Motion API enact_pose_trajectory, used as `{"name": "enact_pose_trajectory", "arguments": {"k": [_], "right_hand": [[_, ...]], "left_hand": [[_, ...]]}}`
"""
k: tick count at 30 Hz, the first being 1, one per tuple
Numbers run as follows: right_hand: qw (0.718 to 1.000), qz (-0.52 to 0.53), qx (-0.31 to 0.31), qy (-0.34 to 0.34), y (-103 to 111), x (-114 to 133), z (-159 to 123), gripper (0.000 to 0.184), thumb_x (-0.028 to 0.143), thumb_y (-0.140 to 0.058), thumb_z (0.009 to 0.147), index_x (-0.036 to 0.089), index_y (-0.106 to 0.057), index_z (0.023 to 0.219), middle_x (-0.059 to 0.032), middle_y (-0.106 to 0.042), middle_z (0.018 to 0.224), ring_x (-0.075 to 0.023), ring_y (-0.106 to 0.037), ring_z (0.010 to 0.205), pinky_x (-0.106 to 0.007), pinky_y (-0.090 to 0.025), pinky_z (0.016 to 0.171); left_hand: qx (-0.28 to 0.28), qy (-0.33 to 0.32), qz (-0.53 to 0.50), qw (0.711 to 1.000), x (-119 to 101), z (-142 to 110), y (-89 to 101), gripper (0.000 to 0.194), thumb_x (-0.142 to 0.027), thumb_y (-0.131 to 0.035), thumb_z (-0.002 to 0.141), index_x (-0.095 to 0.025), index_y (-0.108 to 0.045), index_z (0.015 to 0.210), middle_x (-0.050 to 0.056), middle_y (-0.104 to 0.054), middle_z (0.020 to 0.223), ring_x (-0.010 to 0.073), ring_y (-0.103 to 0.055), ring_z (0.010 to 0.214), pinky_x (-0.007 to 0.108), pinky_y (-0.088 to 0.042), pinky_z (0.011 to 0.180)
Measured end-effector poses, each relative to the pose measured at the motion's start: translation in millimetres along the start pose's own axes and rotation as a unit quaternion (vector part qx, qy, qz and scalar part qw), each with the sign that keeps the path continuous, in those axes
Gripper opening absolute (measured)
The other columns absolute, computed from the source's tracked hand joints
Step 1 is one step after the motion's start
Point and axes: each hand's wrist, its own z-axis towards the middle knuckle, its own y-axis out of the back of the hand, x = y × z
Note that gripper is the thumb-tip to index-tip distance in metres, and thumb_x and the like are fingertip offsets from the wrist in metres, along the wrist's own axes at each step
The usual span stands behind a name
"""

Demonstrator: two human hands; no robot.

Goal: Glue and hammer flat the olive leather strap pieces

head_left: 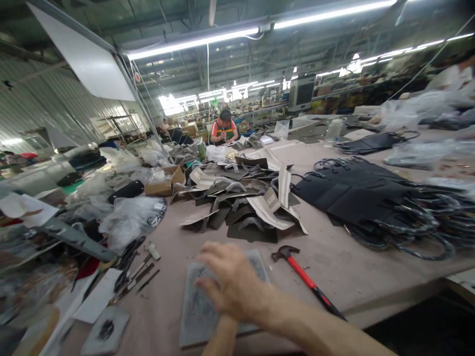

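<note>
Right hand (232, 282), blurred, crosses over left forearm (223, 336); arms together, left hand hidden, can't tell if either hand holds anything. Scuffed flat grey slab (193, 316) beneath, at near edge of pinkish-brown table (334, 252). Red-handled claw hammer (309, 282) just right. Fluorescent-lit workshop (63, 104), co-worker (224, 128) beyond. Open cardboard box (161, 188), contents unclear. Crumpled clear plastic (126, 225) left. Bent dark pieces (232, 198) piled mid-table; flat black loop-handled bags (349, 193) stacked right.

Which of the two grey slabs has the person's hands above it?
The larger grey slab, left of the red-handled hammer. The smaller slab lies apart at the lower left, bearing one dark patch.
</note>
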Motion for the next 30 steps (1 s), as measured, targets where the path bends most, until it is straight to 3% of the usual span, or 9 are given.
{"name": "enact_pose_trajectory", "arguments": {"k": [3, 6, 12, 15, 18, 21, 23, 25, 30], "right_hand": [[0.948, -0.246, 0.084, -0.184, 28.7, -83.7, 26.6, 0.038, 0.033, -0.059, 0.093, 0.018, -0.059, 0.128, -0.0155, -0.055, 0.14, -0.0268, -0.054, 0.121, -0.039, -0.038, 0.102], [0.903, -0.306, 0.117, -0.277, 44.6, -157.3, 35.6, 0.037, 0.021, -0.061, 0.088, 0.003, -0.062, 0.12, -0.0268, -0.061, 0.126, -0.0331, -0.058, 0.117, -0.042, -0.039, 0.095], [0.883, -0.324, 0.147, -0.305, 53.9, -211.9, 27.0, 0.018, 0.02, -0.054, 0.095, 0.01, -0.069, 0.096, -0.0111, -0.073, 0.094, -0.0209, -0.067, 0.092, -0.037, -0.044, 0.089], [0.885, -0.324, 0.118, -0.312, 76.9, -213.4, 26.4, 0.026, 0.013, -0.044, 0.096, 0.009, -0.07, 0.096, -0.0174, -0.073, 0.092, -0.0234, -0.07, 0.09, -0.034, -0.042, 0.08], [0.887, -0.321, 0.076, -0.323, 100.2, -199.9, 12.1, 0.037, 0.026, -0.036, 0.102, 0.008, -0.067, 0.109, -0.0204, -0.073, 0.096, -0.026, -0.069, 0.09, -0.033, -0.043, 0.076], [0.931, -0.154, -0.013, -0.331, 98.2, -167.8, -29.1, 0.042, 0.042, -0.041, 0.1, 0.012, -0.065, 0.117, -0.0155, -0.074, 0.103, -0.025, -0.068, 0.093, -0.032, -0.047, 0.079], [0.934, 0.061, -0.073, -0.345, 76.6, -141.5, -70.2, 0.043, 0.049, -0.05, 0.094, 0.016, -0.065, 0.118, -0.0105, -0.074, 0.106, -0.0246, -0.068, 0.096, -0.032, -0.051, 0.082], [0.899, 0.208, -0.073, -0.378, 43.0, -118.6, -115.4, 0.045, 0.053, -0.055, 0.089, 0.018, -0.065, 0.116, -0.0077, -0.075, 0.103, -0.0252, -0.068, 0.096, -0.034, -0.053, 0.083], [0.838, 0.227, -0.028, -0.495, -30.7, -94.3, -199.3, 0.041, 0.062, -0.053, 0.084, 0.022, -0.062, 0.083, -0.0029, -0.067, 0.069, -0.0237, -0.064, 0.068, -0.034, -0.051, 0.062]], "left_hand": [[-0.014, 0.01, 0.008, 1.0, 7.4, -1.7, -2.1, 0.023, -0.026, -0.053, 0.089, -0.018, -0.067, 0.073, 0.001, -0.061, 0.059, 0.0211, -0.062, 0.064, 0.025, -0.053, 0.058], [-0.008, 0.024, 0.015, 1.0, 17.6, -5.3, -4.1, 0.012, -0.029, -0.066, 0.082, -0.017, -0.068, 0.081, 0.003, -0.069, 0.07, 0.0208, -0.065, 0.067, 0.026, -0.053, 0.065], [0.0, 0.054, 0.008, 0.998, 24.7, -6.7, -5.0, 0.017, -0.035, -0.067, 0.082, -0.018, -0.068, 0.086, 0.004, -0.07, 0.073, 0.022, -0.066, 0.07, 0.029, -0.052, 0.068], [0.007, 0.065, -0.001, 0.998, 18.9, -6.8, -3.8, 0.018, -0.035, -0.067, 0.082, -0.017, -0.067, 0.085, 0.004, -0.07, 0.073, 0.0206, -0.066, 0.07, 0.028, -0.051, 0.068], [0.01, 0.069, -0.016, 0.997, 14.6, -7.1, -4.2, 0.017, -0.034, -0.067, 0.082, -0.017, -0.066, 0.083, 0.003, -0.069, 0.073, 0.0185, -0.065, 0.07, 0.026, -0.051, 0.068], [0.004, 0.083, -0.056, 0.995, 14.8, -6.8, -5.2, 0.019, -0.035, -0.068, 0.081, -0.017, -0.066, 0.086, 0.004, -0.072, 0.077, 0.018, -0.067, 0.074, 0.027, -0.053, 0.072], [-0.023, 0.11, -0.11, 0.988, 15.6, -5.9, -3.0, 0.024, -0.037, -0.07, 0.081, -0.016, -0.065, 0.09, 0.006, -0.074, 0.083, 0.0186, -0.07, 0.079, 0.029, -0.055, 0.077], [-0.069, 0.141, -0.161, 0.974, 15.3, -4.2, 3.5, 0.03, -0.041, -0.072, 0.079, -0.015, -0.064, 0.092, 0.008, -0.076, 0.086, 0.0195, -0.072, 0.082, 0.03, -0.056, 0.079], [-0.094, 0.131, -0.167, 0.973, 8.8, 1.1, 29.7, 0.031, -0.041, -0.076, 0.076, -0.015, -0.066, 0.091, 0.008, -0.077, 0.089, 0.0193, -0.073, 0.086, 0.031, -0.056, 0.083]]}}
